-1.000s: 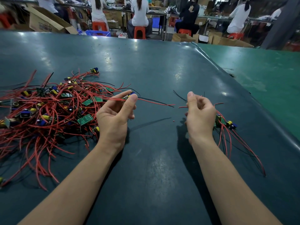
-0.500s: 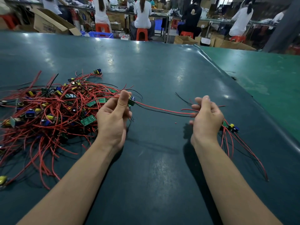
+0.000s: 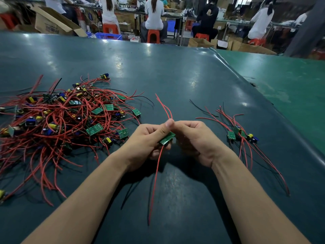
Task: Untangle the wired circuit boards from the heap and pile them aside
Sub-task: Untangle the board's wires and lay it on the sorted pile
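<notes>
A tangled heap (image 3: 58,120) of small green circuit boards with red and black wires lies on the left of the dark green table. A small pile (image 3: 241,134) of freed boards, their wires fanned out, lies on the right. Between them, over the table's middle, both hands meet on one green circuit board (image 3: 167,138). My left hand (image 3: 147,145) pinches the board with thumb on top. My right hand (image 3: 193,140) curls around its far end, pinching red wires that stick up. A long red wire (image 3: 155,182) and a black one hang down toward me.
The dark green table (image 3: 158,71) stretches far ahead; a lighter green surface (image 3: 290,80) adjoins it on the right along a raised seam. Beyond the far edge, several people sit on red stools at benches, among cardboard boxes (image 3: 52,23) and a blue crate (image 3: 107,36).
The hands were apart, stretching a red wire between heap and pile. Now they have come together at the middle, holding one board that has come clear of the heap.
</notes>
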A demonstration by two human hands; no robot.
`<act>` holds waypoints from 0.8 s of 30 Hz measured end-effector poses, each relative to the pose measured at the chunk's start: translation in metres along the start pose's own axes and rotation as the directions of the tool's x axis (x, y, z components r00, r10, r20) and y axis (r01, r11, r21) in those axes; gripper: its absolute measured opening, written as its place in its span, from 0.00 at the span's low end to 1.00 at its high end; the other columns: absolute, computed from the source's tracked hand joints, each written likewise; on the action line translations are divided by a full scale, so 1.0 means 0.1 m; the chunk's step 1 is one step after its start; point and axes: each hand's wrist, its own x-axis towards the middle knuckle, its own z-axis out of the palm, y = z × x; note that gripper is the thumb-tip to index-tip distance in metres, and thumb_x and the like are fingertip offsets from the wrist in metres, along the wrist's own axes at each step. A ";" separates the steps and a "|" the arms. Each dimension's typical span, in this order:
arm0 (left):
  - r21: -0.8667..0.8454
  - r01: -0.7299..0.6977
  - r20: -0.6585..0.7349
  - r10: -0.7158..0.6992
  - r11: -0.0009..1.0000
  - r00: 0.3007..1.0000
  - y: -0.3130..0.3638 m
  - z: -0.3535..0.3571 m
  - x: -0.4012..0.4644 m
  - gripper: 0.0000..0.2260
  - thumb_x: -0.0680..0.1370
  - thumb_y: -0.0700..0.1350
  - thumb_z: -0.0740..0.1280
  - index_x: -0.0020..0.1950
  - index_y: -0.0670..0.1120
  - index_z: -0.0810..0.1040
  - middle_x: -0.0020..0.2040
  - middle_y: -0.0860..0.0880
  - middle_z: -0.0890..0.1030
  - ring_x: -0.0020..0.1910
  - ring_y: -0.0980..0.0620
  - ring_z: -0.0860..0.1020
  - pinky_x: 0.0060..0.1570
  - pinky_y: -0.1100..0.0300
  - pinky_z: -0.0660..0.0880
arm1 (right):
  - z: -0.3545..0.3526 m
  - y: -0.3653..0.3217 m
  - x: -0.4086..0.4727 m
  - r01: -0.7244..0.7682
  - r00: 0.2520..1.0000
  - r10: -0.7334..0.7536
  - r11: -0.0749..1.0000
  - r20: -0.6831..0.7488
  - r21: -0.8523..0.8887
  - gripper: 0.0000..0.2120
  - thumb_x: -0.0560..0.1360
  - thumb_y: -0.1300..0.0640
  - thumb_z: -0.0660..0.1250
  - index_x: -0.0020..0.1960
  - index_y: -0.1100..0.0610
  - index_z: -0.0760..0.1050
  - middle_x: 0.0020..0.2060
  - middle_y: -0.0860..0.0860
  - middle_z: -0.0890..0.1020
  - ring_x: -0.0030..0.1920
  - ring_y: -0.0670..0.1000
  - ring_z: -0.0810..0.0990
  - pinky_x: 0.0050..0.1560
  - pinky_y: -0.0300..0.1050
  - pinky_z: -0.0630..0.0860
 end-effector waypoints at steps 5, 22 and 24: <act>-0.042 0.015 -0.030 -0.016 0.999 0.999 0.02 0.01 0.01 0.25 0.72 0.57 0.66 0.48 0.32 0.79 0.28 0.47 0.75 0.20 0.55 0.66 0.22 0.65 0.60 | 0.00 -0.01 0.05 0.067 0.992 -0.060 0.996 -0.113 0.061 0.06 0.68 0.52 0.73 0.38 0.54 0.85 0.25 0.51 0.68 0.23 0.45 0.58 0.19 0.33 0.53; -0.044 0.062 -0.003 -0.062 0.997 0.998 0.01 -0.02 0.00 0.11 0.70 0.46 0.68 0.32 0.42 0.83 0.25 0.46 0.73 0.24 0.51 0.67 0.27 0.63 0.62 | 0.01 0.06 0.15 0.268 0.923 -0.241 0.962 -0.298 0.052 0.07 0.76 0.65 0.68 0.47 0.56 0.84 0.21 0.45 0.65 0.20 0.44 0.58 0.22 0.33 0.57; -0.032 0.062 0.005 -0.062 0.998 0.998 0.02 -0.01 -0.01 0.13 0.71 0.48 0.65 0.32 0.42 0.83 0.23 0.46 0.73 0.23 0.53 0.67 0.25 0.64 0.63 | -0.02 0.06 0.16 0.303 0.897 -0.277 0.953 -0.343 0.022 0.08 0.76 0.66 0.67 0.46 0.56 0.83 0.20 0.45 0.65 0.19 0.44 0.58 0.21 0.33 0.57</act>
